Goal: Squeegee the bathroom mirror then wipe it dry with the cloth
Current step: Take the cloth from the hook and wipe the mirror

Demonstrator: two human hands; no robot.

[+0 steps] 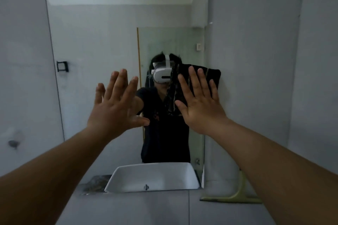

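The bathroom mirror (102,38) hangs on the wall straight ahead. My right hand (199,104) presses a dark cloth (215,76) flat against the glass near the mirror's right edge, fingers spread over it. Part of the cloth hangs down to the left of my palm. My left hand (117,104) is raised with fingers spread at the mirror's middle and holds nothing; whether it touches the glass I cannot tell. A pale green squeegee (236,197) lies at the lower right below the mirror, partly hidden by my right forearm.
The mirror reflects a white sink basin (153,177) and a person wearing a white headset. A small black bracket (62,66) shows at the mirror's left. Grey-white tiled walls surround the mirror, with a corner at the far right.
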